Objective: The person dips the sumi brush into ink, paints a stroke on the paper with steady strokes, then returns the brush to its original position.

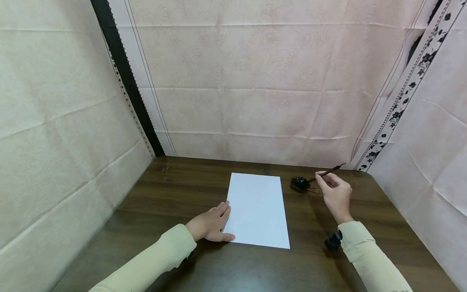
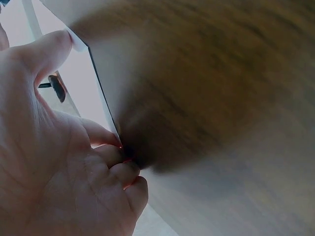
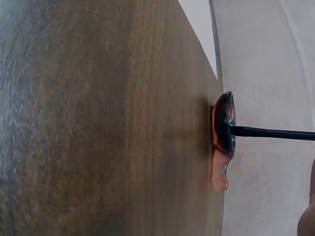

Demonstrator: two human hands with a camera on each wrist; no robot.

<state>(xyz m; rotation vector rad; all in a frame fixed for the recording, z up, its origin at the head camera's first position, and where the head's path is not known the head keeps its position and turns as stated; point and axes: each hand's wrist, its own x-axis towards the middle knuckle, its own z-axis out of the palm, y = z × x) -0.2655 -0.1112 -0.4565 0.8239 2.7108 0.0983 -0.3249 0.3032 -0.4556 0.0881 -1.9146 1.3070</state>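
Observation:
A white sheet of paper [image 1: 257,211] lies flat on the table. My left hand [image 1: 211,223] rests at its left edge, fingers extended, with the thumb on the near left corner; the left wrist view shows the palm [image 2: 64,172] beside the paper's edge [image 2: 86,83]. To the right of the sheet stands a small dark ink dish [image 1: 300,183] with an orange-brown handle-like end. My right hand [image 1: 336,196] pinches a dark, slim writing brush [image 1: 333,169], tilted, its lower end at the dish. In the right wrist view the brush [image 3: 270,133] meets the dish [image 3: 224,123]; its bristles are hidden.
The brown wooden table [image 1: 175,194] has rounded far corners. Pale creased cloth [image 1: 233,109] hangs behind it and along both sides, with a black strip [image 1: 127,77] at the left and a floral border [image 1: 412,85] at the right.

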